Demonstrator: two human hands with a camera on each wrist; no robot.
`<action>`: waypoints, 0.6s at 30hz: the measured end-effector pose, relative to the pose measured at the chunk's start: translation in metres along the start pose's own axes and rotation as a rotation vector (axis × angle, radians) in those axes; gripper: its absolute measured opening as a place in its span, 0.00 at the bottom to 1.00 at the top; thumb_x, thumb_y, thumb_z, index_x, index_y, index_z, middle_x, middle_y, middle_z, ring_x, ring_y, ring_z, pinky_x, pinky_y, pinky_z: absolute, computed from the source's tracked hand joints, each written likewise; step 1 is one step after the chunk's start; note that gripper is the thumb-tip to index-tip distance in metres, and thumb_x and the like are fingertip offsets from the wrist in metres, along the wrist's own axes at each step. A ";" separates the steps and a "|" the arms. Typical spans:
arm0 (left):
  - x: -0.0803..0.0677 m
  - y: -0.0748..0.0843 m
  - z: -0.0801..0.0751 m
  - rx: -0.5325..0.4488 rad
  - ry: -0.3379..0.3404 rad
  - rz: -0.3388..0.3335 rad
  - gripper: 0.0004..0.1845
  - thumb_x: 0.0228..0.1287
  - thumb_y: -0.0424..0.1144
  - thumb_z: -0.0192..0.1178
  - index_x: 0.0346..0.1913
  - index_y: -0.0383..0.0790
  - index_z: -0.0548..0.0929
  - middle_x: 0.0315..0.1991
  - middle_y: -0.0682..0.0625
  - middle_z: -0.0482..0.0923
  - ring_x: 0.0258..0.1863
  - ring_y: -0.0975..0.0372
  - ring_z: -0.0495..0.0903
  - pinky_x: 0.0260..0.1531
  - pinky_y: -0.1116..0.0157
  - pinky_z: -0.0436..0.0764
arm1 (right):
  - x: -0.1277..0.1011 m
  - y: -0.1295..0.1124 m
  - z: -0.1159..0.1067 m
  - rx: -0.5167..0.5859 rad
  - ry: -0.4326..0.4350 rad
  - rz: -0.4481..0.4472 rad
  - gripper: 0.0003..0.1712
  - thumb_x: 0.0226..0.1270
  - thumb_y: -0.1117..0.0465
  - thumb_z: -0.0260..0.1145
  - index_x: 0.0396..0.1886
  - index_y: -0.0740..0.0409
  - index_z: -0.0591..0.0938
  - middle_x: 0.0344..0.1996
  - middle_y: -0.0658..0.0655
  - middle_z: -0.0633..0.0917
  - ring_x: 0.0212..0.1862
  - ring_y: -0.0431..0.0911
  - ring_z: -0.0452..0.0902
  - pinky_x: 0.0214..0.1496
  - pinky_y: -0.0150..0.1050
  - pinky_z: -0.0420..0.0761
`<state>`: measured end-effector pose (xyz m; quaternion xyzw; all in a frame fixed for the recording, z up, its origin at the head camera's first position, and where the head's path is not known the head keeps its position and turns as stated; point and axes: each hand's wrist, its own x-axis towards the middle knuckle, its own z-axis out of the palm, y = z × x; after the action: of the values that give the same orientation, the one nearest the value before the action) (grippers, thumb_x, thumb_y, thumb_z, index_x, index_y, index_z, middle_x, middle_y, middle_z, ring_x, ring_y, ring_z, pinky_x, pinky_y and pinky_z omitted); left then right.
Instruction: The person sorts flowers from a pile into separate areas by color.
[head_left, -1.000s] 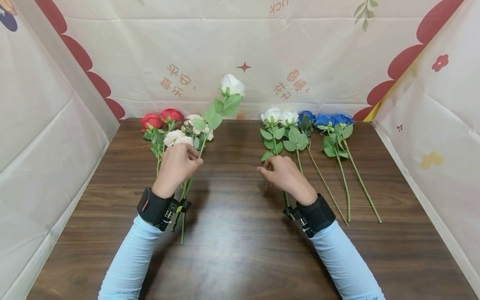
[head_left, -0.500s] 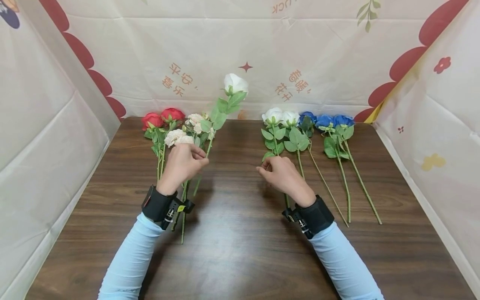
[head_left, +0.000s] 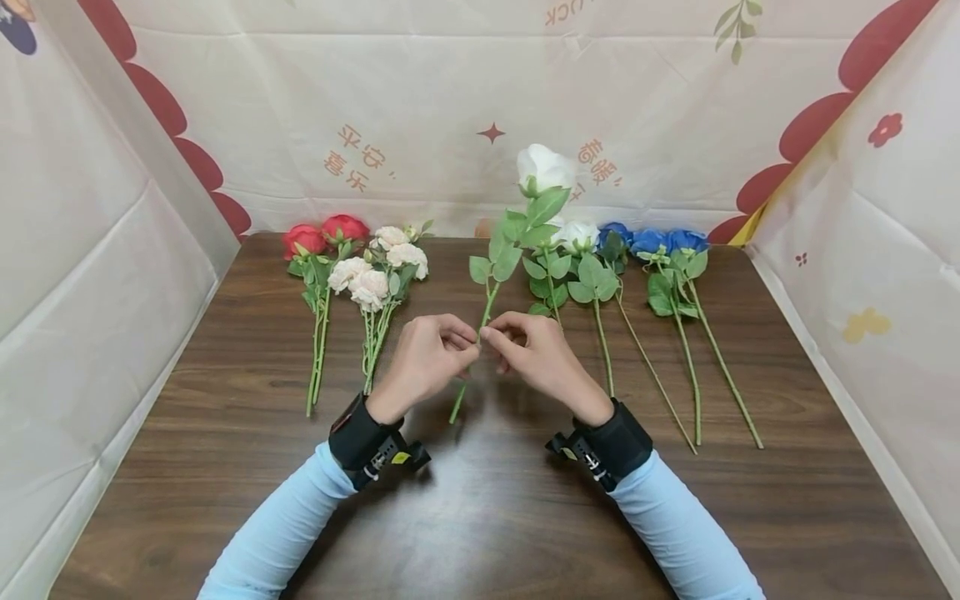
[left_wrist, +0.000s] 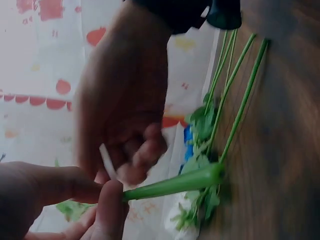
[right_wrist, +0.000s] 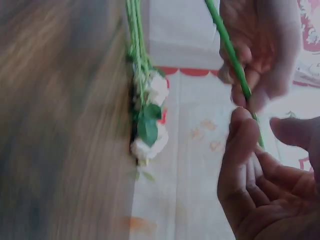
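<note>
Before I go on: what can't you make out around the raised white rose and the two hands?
- Right hand grip on the white rose stem: head view, too small; right wrist view blurred.
- Third white bloom on the table: head view, hidden behind the raised rose's leaves.
- Lying flowers: both wrist views, blurred.

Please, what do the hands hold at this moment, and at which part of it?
Both hands, left hand and right hand, pinch one white rose by its green stem, about midway along it, below the leaves.

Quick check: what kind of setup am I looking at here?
Probably a staged tabletop booth: a dark wooden table, printed cloth backdrop on three sides, and sorted roses, with both hands on a white rose.
</note>
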<state>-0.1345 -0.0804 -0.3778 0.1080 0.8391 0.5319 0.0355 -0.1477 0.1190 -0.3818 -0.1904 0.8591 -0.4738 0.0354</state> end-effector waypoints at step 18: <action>-0.006 0.004 0.008 0.001 -0.029 0.052 0.05 0.64 0.34 0.70 0.41 0.38 0.88 0.32 0.46 0.91 0.22 0.64 0.87 0.32 0.67 0.86 | -0.004 -0.008 0.004 0.126 0.051 0.029 0.12 0.76 0.61 0.64 0.30 0.60 0.85 0.23 0.63 0.88 0.21 0.54 0.84 0.27 0.52 0.86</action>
<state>-0.1262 -0.0726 -0.3779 0.1374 0.8357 0.5307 0.0336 -0.1403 0.1132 -0.3782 -0.1634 0.8307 -0.5311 0.0325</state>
